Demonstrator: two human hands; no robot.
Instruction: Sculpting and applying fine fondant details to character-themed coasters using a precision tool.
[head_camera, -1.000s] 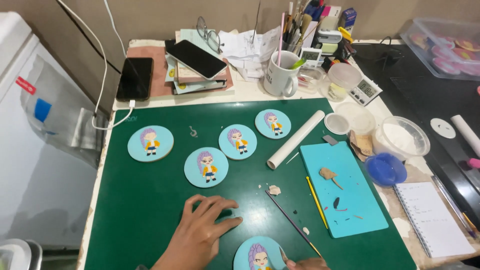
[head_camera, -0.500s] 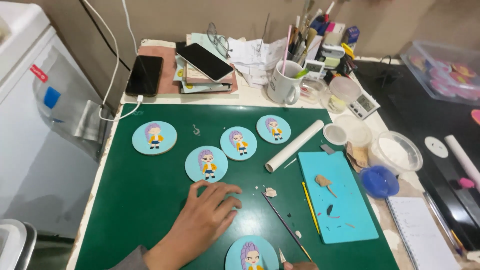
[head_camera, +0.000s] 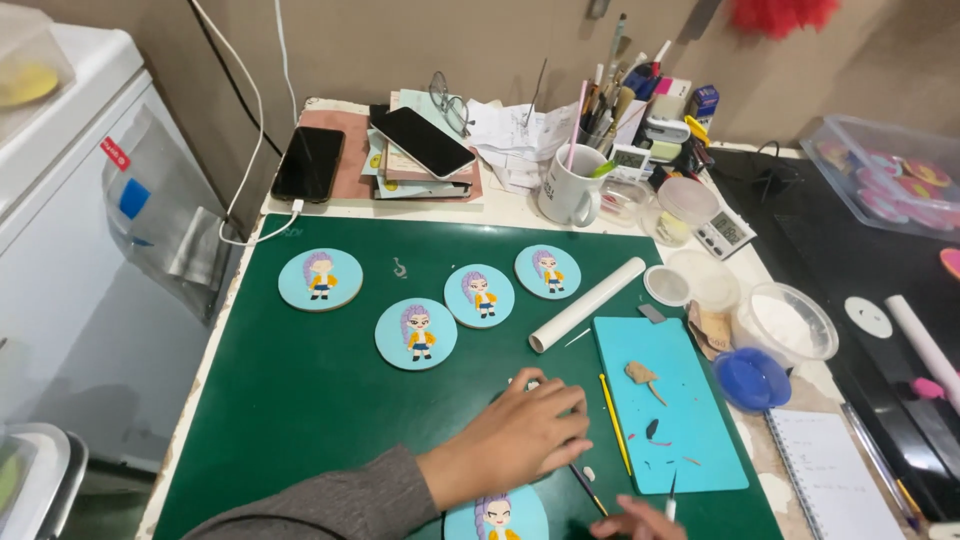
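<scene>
Head view shows the left hand (head_camera: 525, 437) flat, fingers spread, on the green mat (head_camera: 300, 400) just above the round blue disc (head_camera: 497, 517), while the right hand (head_camera: 640, 522) pinches a thin tool (head_camera: 671, 495) beside it.

Right hand (head_camera: 640, 522) cut off by bottom edge; grip unreadable.

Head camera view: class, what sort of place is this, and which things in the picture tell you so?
Probably a home craft desk for modelling or decorating small pieces: a dark green cutting mat carries round light-blue discs with a cartoon figure, a white rolling pin lies beside them, and a white mug packed with brushes and tools stands behind.
</scene>
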